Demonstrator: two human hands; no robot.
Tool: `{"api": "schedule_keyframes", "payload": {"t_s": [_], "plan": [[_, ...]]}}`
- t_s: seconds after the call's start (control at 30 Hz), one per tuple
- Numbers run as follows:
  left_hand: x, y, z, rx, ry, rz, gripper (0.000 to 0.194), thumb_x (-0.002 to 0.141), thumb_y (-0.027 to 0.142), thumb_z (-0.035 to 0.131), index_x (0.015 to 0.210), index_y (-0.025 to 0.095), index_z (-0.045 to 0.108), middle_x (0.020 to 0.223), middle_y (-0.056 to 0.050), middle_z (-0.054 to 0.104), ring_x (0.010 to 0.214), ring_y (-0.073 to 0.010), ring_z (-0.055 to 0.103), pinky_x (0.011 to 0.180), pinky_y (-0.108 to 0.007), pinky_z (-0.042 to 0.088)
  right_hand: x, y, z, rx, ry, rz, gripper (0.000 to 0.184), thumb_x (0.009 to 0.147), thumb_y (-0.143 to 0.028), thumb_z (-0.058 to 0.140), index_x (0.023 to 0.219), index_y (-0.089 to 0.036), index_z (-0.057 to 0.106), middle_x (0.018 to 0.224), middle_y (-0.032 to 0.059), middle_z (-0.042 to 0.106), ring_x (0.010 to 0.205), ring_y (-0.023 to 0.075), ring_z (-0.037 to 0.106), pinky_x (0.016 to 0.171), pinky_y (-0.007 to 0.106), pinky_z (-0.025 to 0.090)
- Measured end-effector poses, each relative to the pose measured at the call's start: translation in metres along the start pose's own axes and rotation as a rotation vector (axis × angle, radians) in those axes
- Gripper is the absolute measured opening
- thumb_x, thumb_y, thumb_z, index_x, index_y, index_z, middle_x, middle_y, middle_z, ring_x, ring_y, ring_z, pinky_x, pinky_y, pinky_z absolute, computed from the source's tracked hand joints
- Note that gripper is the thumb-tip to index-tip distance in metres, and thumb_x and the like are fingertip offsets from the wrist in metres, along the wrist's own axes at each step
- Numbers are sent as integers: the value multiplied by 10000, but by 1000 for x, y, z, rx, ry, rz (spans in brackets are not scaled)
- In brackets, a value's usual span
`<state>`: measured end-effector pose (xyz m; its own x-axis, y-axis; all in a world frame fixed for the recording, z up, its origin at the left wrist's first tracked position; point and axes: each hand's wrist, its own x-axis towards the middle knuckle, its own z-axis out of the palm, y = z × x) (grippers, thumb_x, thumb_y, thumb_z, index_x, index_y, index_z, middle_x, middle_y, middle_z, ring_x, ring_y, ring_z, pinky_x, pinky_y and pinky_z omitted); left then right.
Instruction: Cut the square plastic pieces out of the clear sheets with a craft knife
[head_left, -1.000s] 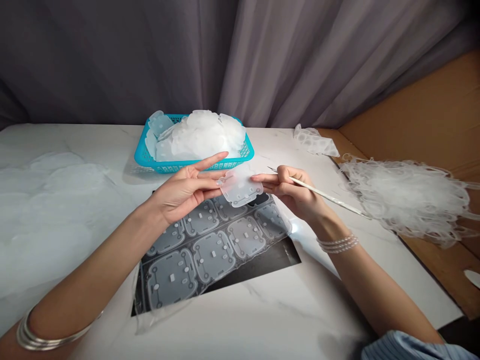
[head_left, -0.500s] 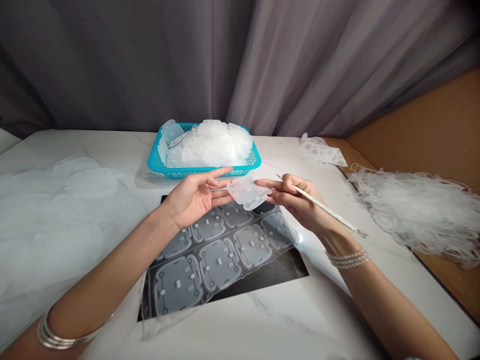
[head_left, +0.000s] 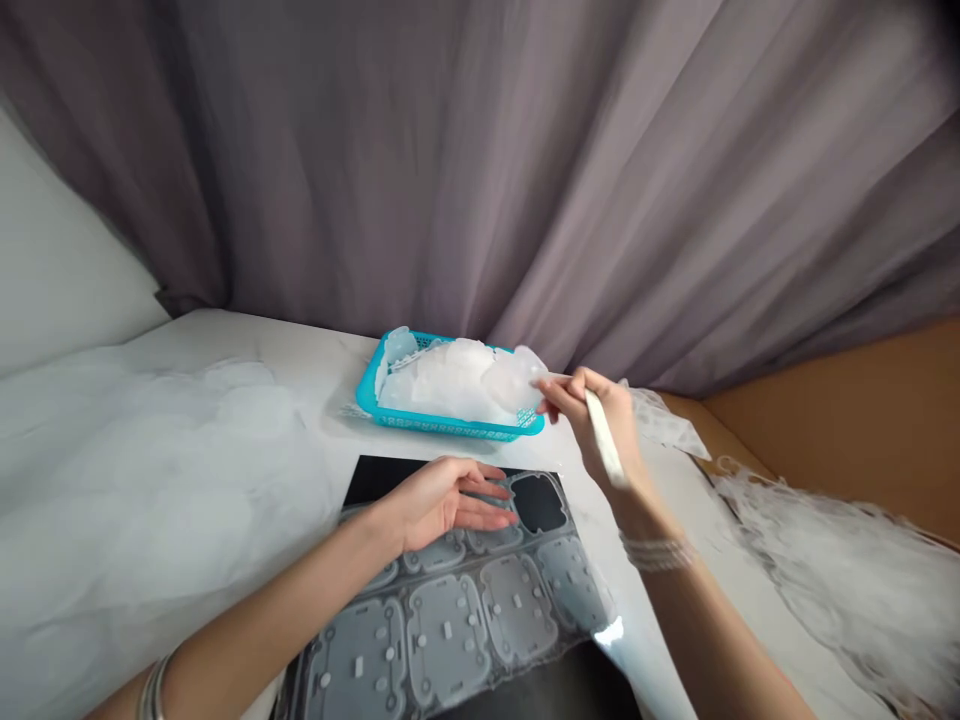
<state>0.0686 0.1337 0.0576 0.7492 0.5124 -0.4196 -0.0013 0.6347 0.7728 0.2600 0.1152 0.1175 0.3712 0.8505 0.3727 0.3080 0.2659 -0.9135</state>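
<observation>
My right hand (head_left: 592, 415) is at the right end of the blue basket (head_left: 450, 428), closed around a slim white pen-like tool (head_left: 604, 440). A translucent plastic piece (head_left: 511, 380) meets its fingertips above the heap of similar pieces (head_left: 454, 375); whether they still pinch it I cannot tell. My left hand (head_left: 454, 505) hovers palm up with fingers stretched out, holding nothing. Beneath it lies a clear plastic sheet (head_left: 491, 570) of rounded-square pieces on a black mat (head_left: 555, 690). One cell (head_left: 538, 503) of the sheet, at the upper right, is cut out and shows black.
Layered translucent sheets (head_left: 165, 480) cover the left side of the white table (head_left: 300, 335). At the right are a heap of thin plastic offcuts (head_left: 862, 570) and a smaller perforated scrap (head_left: 667, 420), near a brown cardboard panel (head_left: 847, 410). A grey curtain (head_left: 420, 170) hangs behind.
My right hand has carried the plastic piece away from my left hand to the basket. My left hand is now empty over the sheet. The camera view has tilted up.
</observation>
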Motion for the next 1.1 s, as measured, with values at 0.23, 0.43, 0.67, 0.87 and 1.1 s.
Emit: {"api": "schedule_keyframes", "payload": {"t_s": [0.23,0.43,0.67,0.87,1.1], "plan": [[-11,7,12,304,5,133,407,899,256,383,1186,34,569,1254,-262,646,985,-275,741,888,-400,594,74,25,45,-47,142,127,265,818,-249,629,699,-241,392,473,-63,510,399,123,574,433,226,405],[-15,-28,22,724,-4,394,323,828,136,516,1109,113,672,1333,-191,613,1318,-353,510,1149,-568,340,8,17,-10,-121,135,187,283,962,-532,410,925,-252,429,694,-24,638,428,123,575,380,227,392],[-25,-80,20,1621,-231,890,412,958,170,443,1349,100,554,1473,-194,514,1411,-347,413,1184,-546,265,-144,7,-55,-294,-80,367,452,1002,-574,352,1126,-241,630,742,-20,516,612,136,565,555,270,493],[-26,-85,16,1858,-202,952,422,1008,351,417,1397,213,506,1538,-133,454,1423,-331,403,1162,-551,280,-202,21,-51,-365,-102,289,280,1013,-410,474,1136,-227,646,890,36,669,866,178,655,802,309,515],[-30,-82,16,1886,-191,914,431,997,363,431,1405,238,496,1510,-123,488,1396,-330,429,1141,-542,301,-193,23,-48,-560,-230,154,251,1015,-314,477,1106,-203,683,924,66,716,850,194,674,770,320,524]]}}
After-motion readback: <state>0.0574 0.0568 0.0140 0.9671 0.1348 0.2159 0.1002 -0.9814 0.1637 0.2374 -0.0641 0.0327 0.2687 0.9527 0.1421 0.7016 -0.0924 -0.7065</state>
